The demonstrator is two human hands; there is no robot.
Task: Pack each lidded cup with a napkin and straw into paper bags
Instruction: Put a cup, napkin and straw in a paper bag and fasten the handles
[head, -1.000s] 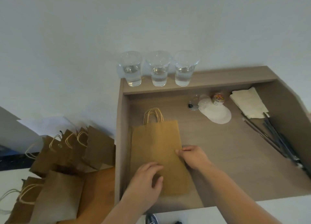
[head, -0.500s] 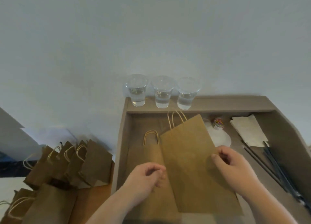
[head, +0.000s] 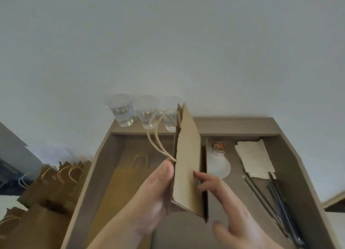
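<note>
A brown paper bag stands on edge above the desk, its twine handles hanging to the left. My left hand grips its left face, thumb near the handles. My right hand holds the right face with fingertips on the panel. Another flat paper bag lies on the desk beneath. Three clear lidded cups of water stand on the back ledge, the right one partly hidden by the bag. White napkins and dark straws lie at the right.
A wooden desk tray with raised sides holds everything. White round lids and a small jar of coloured clips sit behind the bag. Several standing paper bags crowd the lower surface at left.
The bag went from lying flat on the stack to being lifted and turned on edge between both hands. The camera tilted, so the desk sits lower in view.
</note>
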